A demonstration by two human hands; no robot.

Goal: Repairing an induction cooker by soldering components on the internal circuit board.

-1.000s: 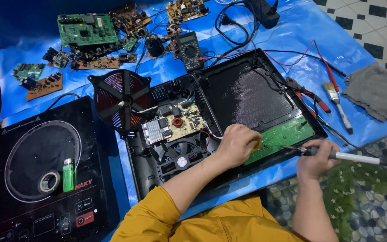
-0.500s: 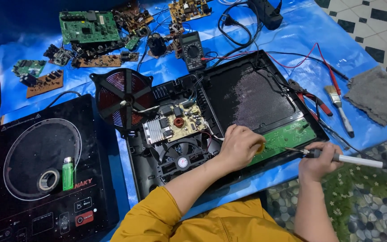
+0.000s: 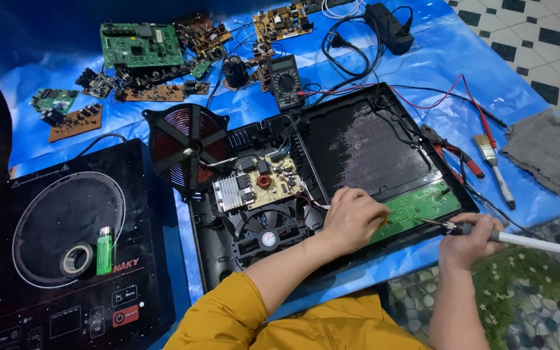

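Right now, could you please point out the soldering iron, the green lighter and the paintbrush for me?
soldering iron (image 3: 516, 238), head view, on its white handle.
green lighter (image 3: 104, 251), head view, on the middle of its body.
paintbrush (image 3: 484, 145), head view, on its bristles.

Two bare forearms enter from the bottom edge of the frame; left hand (image 3: 351, 217) and right hand (image 3: 468, 241) carry no gloves, rings or watch that can be made out. A mustard-yellow garment fills the bottom centre, its left sleeve pushed up to about the elbow, cloth loosely folded and creased. Right arm bare up to the frame's edge.
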